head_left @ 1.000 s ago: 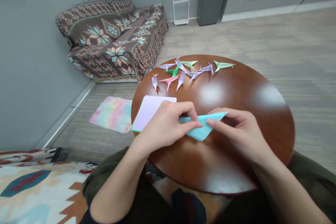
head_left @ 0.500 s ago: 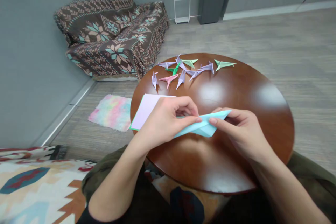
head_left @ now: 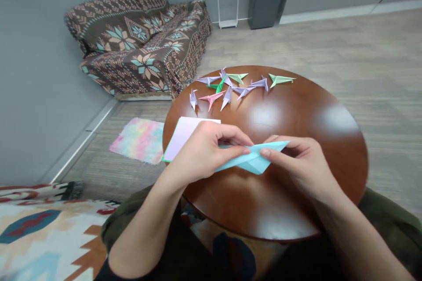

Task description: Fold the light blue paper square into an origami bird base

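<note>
Pale blue origami paper (head_left: 253, 160), folded to a point, pinched between left hand (head_left: 205, 151) and right hand (head_left: 301, 166) at lower centre of the frame; lilac sheet (head_left: 184, 134) lying flat just left, partly under left hand.

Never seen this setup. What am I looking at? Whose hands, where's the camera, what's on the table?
There's no machine here: these are a person's own two bare hands, filmed by one camera worn on their head, looking forward and down. The left hand and right hand both pinch a folded sheet of pale blue paper over a round polished wooden table. Under the left hand lies a lilac sheet of paper, and farther across the table sit small origami birds in lilac, pink and green.
</note>
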Demonstrator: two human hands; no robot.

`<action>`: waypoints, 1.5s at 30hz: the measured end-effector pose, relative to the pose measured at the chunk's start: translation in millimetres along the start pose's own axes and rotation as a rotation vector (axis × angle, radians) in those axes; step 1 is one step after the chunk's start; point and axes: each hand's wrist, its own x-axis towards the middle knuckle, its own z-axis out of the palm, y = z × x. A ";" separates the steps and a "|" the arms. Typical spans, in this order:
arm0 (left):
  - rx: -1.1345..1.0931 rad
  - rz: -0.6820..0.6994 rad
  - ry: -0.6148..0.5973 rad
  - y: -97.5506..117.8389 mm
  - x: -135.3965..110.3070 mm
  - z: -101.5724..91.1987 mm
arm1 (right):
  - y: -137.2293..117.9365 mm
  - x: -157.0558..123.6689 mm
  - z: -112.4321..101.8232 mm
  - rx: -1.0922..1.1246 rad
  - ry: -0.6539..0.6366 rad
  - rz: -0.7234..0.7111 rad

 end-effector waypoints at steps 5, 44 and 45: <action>0.006 0.014 -0.009 -2.5 -0.6 1.2 | -1.2 -0.1 0.0 0.009 -0.008 0.014; 0.118 -0.135 -0.009 7.4 -3.0 2.7 | 10.8 3.6 -2.9 0.069 0.337 -0.111; 0.119 -0.126 -0.006 7.4 -3.1 2.7 | 9.5 2.8 -1.9 0.071 0.297 -0.090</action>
